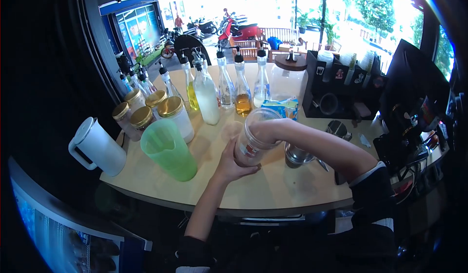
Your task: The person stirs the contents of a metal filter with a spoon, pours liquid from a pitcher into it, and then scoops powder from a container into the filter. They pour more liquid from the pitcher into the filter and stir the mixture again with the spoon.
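My left hand (230, 165) is wrapped around a clear plastic jar (247, 151) with a small red and white label. The jar is tilted, its mouth toward the upper right. My right hand (265, 130) reaches through that mouth; its fingers are inside and too blurred by the plastic to make out. Just right of the jar, partly under my right forearm, stands a metal cup (296, 157). Behind the jar lies a blue packet (285, 108). A translucent green pitcher (168, 151) stands to the left of my left hand.
A white lidded pitcher (100, 148) stands at the table's left edge. Gold-lidded jars (175, 119) and several pump bottles, including a cloudy white bottle (206, 97), line the back. A black organizer (343, 95) with cups is at the right, beside a dark monitor (414, 78).
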A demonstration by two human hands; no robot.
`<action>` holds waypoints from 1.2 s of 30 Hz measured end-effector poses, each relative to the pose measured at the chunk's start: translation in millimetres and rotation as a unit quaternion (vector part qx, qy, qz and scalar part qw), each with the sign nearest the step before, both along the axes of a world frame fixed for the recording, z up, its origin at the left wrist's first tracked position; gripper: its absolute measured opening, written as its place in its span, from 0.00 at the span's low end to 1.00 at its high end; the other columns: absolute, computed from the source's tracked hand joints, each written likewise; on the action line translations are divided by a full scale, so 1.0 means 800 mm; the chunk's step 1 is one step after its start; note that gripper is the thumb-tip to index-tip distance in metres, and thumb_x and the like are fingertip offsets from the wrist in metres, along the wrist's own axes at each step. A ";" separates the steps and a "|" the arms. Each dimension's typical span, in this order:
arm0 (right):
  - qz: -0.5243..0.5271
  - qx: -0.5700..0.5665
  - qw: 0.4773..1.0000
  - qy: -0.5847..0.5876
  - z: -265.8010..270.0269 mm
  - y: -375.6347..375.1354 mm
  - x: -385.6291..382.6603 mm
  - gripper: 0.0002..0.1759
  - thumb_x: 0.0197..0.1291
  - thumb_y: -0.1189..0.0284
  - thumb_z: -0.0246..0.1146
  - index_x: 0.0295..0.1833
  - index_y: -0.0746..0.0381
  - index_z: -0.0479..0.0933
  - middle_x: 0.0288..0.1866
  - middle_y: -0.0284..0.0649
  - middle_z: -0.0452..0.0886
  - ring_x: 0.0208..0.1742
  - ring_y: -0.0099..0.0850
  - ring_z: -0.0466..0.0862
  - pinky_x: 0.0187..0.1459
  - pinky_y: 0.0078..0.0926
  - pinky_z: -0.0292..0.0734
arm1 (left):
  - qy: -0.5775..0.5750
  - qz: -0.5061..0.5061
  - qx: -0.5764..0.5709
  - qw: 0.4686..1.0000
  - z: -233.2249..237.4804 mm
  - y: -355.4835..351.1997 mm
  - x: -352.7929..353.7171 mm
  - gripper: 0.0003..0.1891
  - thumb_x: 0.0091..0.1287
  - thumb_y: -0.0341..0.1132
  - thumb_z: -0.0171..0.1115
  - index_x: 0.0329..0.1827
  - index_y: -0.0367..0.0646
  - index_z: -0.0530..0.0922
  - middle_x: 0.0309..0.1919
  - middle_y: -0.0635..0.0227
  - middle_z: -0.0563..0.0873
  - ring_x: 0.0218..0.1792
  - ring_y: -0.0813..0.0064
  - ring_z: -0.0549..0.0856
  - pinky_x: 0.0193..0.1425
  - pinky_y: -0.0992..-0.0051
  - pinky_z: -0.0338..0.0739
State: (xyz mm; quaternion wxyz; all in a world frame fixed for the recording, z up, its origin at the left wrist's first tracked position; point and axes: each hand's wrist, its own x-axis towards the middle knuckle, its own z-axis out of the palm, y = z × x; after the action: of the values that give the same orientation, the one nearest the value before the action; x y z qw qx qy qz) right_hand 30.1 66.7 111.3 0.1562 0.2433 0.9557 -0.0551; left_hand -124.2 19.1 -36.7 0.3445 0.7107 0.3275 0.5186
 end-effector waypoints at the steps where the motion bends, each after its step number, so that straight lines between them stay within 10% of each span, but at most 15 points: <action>1: 0.043 0.073 0.996 -0.032 0.005 -0.003 0.001 0.13 0.51 0.70 0.67 0.43 0.63 0.85 0.45 0.47 0.86 0.47 0.38 0.86 0.49 0.31 0.79 | -0.002 -0.001 -0.006 1.000 0.001 -0.002 0.001 0.51 0.33 0.37 0.86 0.65 0.41 0.66 0.56 0.60 0.78 0.59 0.63 0.79 0.65 0.64 0.73; 8: -0.126 0.000 0.991 -0.041 0.066 -0.041 -0.004 0.11 0.49 0.72 0.66 0.39 0.66 0.84 0.36 0.49 0.85 0.39 0.38 0.86 0.41 0.33 0.79 | 0.004 -0.004 -0.015 1.000 0.001 -0.005 -0.001 0.51 0.33 0.37 0.85 0.65 0.41 0.66 0.56 0.60 0.77 0.58 0.63 0.79 0.65 0.63 0.73; 16: -0.047 0.009 0.996 -0.082 0.026 -0.014 -0.013 0.16 0.51 0.70 0.66 0.43 0.69 0.83 0.41 0.54 0.85 0.44 0.43 0.85 0.49 0.35 0.77 | -0.007 -0.011 -0.011 1.000 0.002 -0.010 -0.003 0.52 0.34 0.36 0.85 0.66 0.42 0.65 0.57 0.59 0.77 0.60 0.63 0.78 0.66 0.64 0.72; 36: -0.124 -0.069 0.990 -0.011 0.069 -0.045 0.001 0.07 0.48 0.75 0.62 0.25 0.68 0.79 0.21 0.43 0.76 0.24 0.31 0.75 0.29 0.32 0.69 | -0.001 -0.009 -0.021 1.000 0.002 -0.013 -0.002 0.51 0.34 0.34 0.85 0.66 0.41 0.65 0.55 0.60 0.79 0.57 0.64 0.79 0.64 0.64 0.74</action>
State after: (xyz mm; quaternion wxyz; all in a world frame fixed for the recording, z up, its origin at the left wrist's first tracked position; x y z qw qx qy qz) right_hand 31.1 31.1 166.4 0.1751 0.3495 0.9102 -0.1368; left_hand -125.5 8.5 -34.9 0.3644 0.7058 0.3310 0.5094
